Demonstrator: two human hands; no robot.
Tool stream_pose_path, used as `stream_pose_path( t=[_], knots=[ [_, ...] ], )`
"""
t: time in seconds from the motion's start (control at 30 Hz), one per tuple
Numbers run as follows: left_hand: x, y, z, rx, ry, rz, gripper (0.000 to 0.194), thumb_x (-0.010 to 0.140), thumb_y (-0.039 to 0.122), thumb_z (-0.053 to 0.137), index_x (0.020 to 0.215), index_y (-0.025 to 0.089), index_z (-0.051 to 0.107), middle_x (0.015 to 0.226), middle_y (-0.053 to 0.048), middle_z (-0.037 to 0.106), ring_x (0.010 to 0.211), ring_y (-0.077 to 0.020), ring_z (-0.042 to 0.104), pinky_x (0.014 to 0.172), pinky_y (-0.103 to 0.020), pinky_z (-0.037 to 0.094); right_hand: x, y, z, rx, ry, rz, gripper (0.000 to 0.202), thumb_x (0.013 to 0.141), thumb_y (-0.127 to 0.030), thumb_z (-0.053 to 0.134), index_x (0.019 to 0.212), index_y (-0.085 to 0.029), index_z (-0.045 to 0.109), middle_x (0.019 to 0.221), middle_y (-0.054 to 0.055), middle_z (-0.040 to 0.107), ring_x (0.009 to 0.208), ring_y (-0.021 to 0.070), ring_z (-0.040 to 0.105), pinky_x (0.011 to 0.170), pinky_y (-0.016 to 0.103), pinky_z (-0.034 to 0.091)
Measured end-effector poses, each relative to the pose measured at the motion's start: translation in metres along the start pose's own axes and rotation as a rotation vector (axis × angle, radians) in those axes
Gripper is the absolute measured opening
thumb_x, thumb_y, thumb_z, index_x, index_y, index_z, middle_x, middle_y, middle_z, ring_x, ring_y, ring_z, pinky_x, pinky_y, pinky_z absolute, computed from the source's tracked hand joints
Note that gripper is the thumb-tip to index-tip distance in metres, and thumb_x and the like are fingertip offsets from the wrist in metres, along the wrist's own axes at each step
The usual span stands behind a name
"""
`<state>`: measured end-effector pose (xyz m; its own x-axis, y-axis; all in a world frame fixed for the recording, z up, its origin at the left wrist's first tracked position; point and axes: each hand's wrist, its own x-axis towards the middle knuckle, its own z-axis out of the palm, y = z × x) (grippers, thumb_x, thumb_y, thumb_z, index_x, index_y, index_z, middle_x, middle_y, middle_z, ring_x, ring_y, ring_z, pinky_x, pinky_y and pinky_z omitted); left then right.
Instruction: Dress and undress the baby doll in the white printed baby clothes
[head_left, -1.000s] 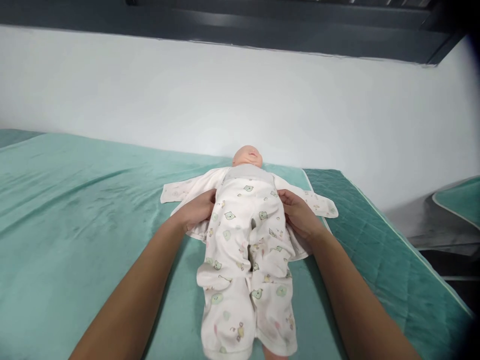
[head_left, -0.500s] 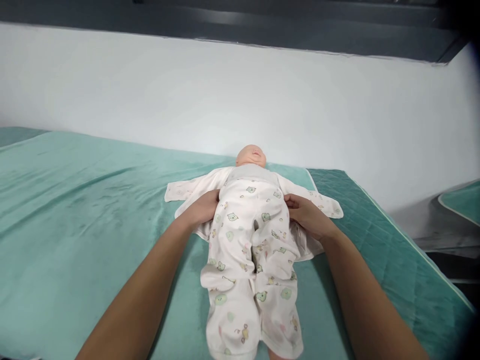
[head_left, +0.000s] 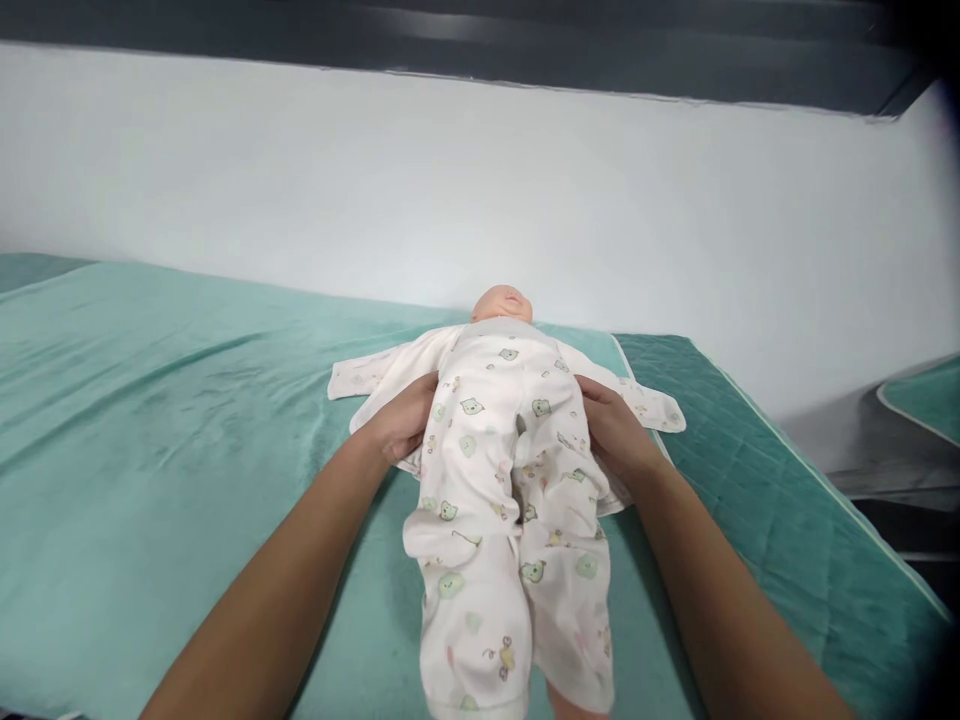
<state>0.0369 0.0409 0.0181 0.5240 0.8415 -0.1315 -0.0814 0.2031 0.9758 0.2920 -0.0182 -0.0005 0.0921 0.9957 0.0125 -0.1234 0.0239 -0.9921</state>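
White patterned trousers (head_left: 472, 470) cover a baby doll (head_left: 504, 303) from just below its chin down its legs, and one bare leg (head_left: 576, 704) shows at a cuff. The doll lies on its back, head away from the viewer. The grey waistband (head_left: 504, 326) has risen slightly nearer the chin than a moment ago, and the printed front has shifted up with it. That suggests the hands are raising the hips or moving the cloth upward; which of the two is unclear.

The trousers lie between the two hands. The left hand (head_left: 409, 420) meets their left edge, its fingertips tucked out of sight at the hip. The right hand (head_left: 616, 428) meets the opposite edge at about the same level, fingers close together and curled inward. Whether either one pinches fabric or supports the body beneath, I cannot tell.

A light shirt (head_left: 367, 374) spreads from under the trousers, sleeves stretched out to both sides, its lower edges showing beyond the hands. Beneath everything is a pale green sheet (head_left: 187, 480), with a darker quilted mat (head_left: 765, 480) at right. Behind rises a white wall (head_left: 450, 190), topped by a dark beam (head_left: 375, 35).
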Motion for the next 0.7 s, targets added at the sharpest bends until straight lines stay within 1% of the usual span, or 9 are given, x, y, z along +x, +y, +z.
stream_pose_path(
  t=[0.1,0.2,0.33,0.47,0.57,0.7],
  knots=[
    [0.003,-0.004,-0.003,-0.07,-0.017,-0.015,0.054,0.069,0.026,0.077,0.121,0.017,0.066,0.103,-0.012,0.076,0.097,-0.03,0.071,0.088,-0.042,0.056,0.001,-0.003,0.003,0.064,0.01,0.027,0.025,0.072,-0.025,0.067,0.096,-0.024,0.075,0.093,0.002,0.077,0.091,0.0252,0.068,0.079,0.036,0.052],
    [0.004,-0.006,-0.004,-0.064,0.009,-0.025,0.053,0.071,0.028,0.076,0.122,0.018,0.066,0.104,-0.012,0.076,0.099,-0.0301,0.071,0.089,-0.042,0.056,0.002,-0.003,0.002,0.086,-0.032,0.061,0.026,0.071,-0.024,0.067,0.095,-0.024,0.075,0.095,0.003,0.077,0.091,0.0261,0.069,0.078,0.037,0.053],
    [0.003,-0.006,-0.003,-0.036,0.012,-0.019,0.052,0.071,0.03,0.077,0.121,0.02,0.067,0.108,-0.011,0.075,0.101,-0.0296,0.07,0.091,-0.041,0.056,0.001,-0.002,-0.002,0.091,-0.116,0.084,0.037,0.068,-0.022,0.07,0.105,-0.023,0.074,0.098,0.004,0.077,0.092,0.0263,0.069,0.079,0.038,0.053],
    [0.001,-0.004,-0.004,-0.011,-0.005,-0.035,0.053,0.072,0.03,0.077,0.122,0.021,0.066,0.11,-0.011,0.075,0.102,-0.0295,0.07,0.09,-0.041,0.056,0.0,-0.002,-0.008,0.007,-0.206,0.074,0.046,0.067,-0.019,0.072,0.113,-0.024,0.071,0.099,0.004,0.076,0.093,0.0255,0.069,0.08,0.038,0.053],
    [0.001,-0.002,-0.003,0.019,-0.01,-0.06,0.055,0.069,0.03,0.079,0.122,0.02,0.066,0.108,-0.011,0.075,0.101,-0.0303,0.07,0.088,-0.041,0.057,0.001,-0.001,-0.011,-0.06,-0.181,0.072,0.045,0.067,-0.021,0.073,0.112,-0.023,0.071,0.095,0.004,0.077,0.092,0.0258,0.069,0.078,0.038,0.054],
    [0.001,-0.001,-0.001,0.043,-0.014,-0.058,0.057,0.066,0.029,0.081,0.12,0.02,0.068,0.107,-0.01,0.075,0.101,-0.0305,0.069,0.087,-0.04,0.057,0.004,0.002,-0.009,-0.124,-0.071,0.101,0.042,0.065,-0.021,0.074,0.106,-0.023,0.072,0.09,0.004,0.077,0.083,0.0259,0.069,0.072,0.037,0.054]
  ],
)
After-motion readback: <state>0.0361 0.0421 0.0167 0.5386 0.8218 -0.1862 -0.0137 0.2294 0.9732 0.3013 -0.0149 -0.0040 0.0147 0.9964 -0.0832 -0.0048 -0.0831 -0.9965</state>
